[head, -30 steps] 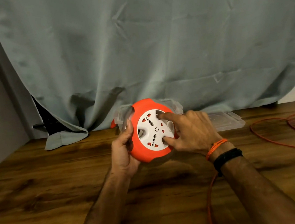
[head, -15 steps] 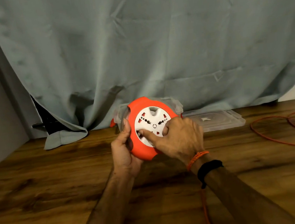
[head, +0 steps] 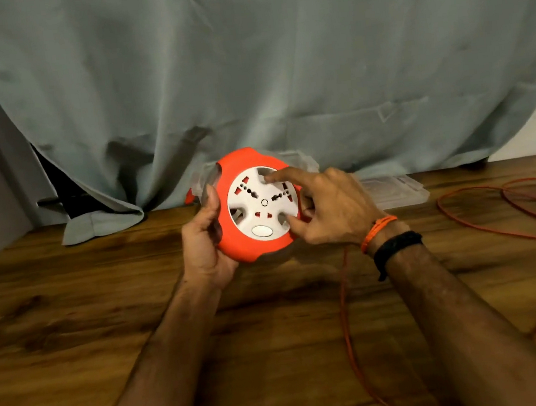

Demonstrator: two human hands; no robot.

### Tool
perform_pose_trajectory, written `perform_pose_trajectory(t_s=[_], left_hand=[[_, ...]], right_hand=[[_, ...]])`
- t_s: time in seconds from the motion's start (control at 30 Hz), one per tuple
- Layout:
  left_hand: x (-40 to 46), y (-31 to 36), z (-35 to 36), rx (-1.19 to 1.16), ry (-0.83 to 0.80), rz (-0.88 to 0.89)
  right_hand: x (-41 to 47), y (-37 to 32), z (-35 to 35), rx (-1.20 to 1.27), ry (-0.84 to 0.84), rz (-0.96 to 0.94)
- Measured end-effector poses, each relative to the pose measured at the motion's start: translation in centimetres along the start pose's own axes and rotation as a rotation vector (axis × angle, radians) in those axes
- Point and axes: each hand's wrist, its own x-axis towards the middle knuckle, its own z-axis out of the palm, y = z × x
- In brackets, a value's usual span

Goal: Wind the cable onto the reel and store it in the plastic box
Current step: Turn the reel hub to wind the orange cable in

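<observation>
The left hand grips the orange rim of the reel, thumb lying up its left edge, fingers curled out of sight behind it. The right hand rests on the reel's white socket face, index finger stretched into a notch near the top and thumb set in a lower notch; its fingers stay fairly straight, pressing and not clasping. The reel is held tilted, face toward the camera, above the wooden table. Directly behind the reel sits the clear plastic box, mostly hidden by it. Right of the reel a clear lid lies flat. The orange cable runs from under the right wrist toward the near edge, and loose loops spread well right of the reel. A grey curtain hangs just behind the box.
</observation>
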Motion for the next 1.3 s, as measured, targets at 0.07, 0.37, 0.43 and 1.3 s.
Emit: perform_pose_trajectory(t_s=[0.07,0.37,0.43,1.3], left_hand=[[-0.1,0.0,0.1,0.019,-0.016,-0.002],[0.1,-0.5,0.2,0.095,-0.058,0.0],[0.2,-0.5,0.3,0.088,-0.042,0.016],[0.3,-0.1,-0.2,-0.015,0.027,-0.007]], right_hand=[[-0.1,-0.1,0.1,-0.055,0.002,-0.001],[-0.4,-1.3,-0.5,-0.187,0.081,0.145],[-0.3,-2.0,-0.1,-0.192,0.074,0.224],[0.0,-0.7,-0.7,-0.08,0.001,0.042]])
